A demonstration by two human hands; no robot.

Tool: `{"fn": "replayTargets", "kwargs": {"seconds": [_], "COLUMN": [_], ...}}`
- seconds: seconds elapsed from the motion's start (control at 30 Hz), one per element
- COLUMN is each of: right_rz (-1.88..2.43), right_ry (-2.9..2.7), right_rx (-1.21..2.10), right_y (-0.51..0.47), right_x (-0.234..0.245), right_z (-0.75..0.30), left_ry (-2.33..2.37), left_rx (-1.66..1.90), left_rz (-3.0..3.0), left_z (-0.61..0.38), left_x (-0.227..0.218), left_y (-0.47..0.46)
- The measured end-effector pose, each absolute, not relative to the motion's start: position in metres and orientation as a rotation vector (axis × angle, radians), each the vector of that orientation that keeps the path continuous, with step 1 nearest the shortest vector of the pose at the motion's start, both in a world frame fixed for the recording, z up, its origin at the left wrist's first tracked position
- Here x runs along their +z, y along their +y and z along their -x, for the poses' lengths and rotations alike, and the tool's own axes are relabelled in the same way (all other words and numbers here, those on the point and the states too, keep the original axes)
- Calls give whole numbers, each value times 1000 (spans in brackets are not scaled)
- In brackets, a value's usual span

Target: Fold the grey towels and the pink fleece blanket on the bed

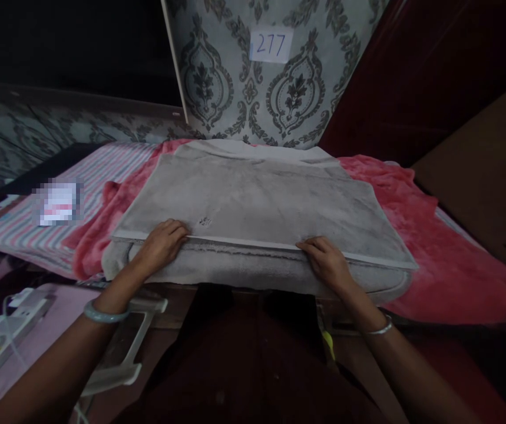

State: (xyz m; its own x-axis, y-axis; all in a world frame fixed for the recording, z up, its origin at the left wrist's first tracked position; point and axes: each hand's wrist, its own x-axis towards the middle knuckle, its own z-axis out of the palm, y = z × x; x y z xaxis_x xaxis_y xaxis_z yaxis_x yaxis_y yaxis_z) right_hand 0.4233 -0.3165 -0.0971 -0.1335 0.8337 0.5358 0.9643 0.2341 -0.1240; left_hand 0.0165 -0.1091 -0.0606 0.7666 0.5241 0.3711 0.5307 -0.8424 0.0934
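Observation:
A grey plush cloth [253, 197], rectangular with a pale hem along its near edge, lies spread over a thicker grey padded piece [244, 271]. My left hand [165, 244] grips that near hem left of the middle, beside a small dark printed mark [205, 222]. Farther right, my right hand [326, 259] pinches the same hem between thumb and fingers. Both hands are closed, and the hem between them runs nearly straight. The fingertips of my left hand are partly hidden behind the cloth edge.
A pink-red fleece blanket [447, 253] lies under the grey pieces, over a striped cover [89, 176]. A white power strip [14, 330] with cables is at lower left. A dark screen [71, 53] and a wall paper marked 277 [271, 45] are behind; a cardboard box [482, 159] stands right.

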Motion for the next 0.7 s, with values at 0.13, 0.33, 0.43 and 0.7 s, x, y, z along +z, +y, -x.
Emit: {"fn": "replayTargets", "kwargs": {"seconds": [0.13,0.33,0.43,0.7], "right_rz": [1560,1571,1562,1453], "right_ry": [-1975,-1963,-1984,-2074], "right_rx": [-411,-412,-352,-381], "right_y": [-321,-326,-329,-325], "right_x": [-101,-103,-105,-120], "right_z": [-421,-418,-422,-437], "left_ry": [-858,-800,-840,-963], "left_rx": [-563,-550,-546,-437], "left_rz": [2908,2874,2887,2827], "left_z": [-11,-7,-7,9], "left_x": [-62,-77,-77,-63], "left_y": [-110,-113,-119,-132]}}
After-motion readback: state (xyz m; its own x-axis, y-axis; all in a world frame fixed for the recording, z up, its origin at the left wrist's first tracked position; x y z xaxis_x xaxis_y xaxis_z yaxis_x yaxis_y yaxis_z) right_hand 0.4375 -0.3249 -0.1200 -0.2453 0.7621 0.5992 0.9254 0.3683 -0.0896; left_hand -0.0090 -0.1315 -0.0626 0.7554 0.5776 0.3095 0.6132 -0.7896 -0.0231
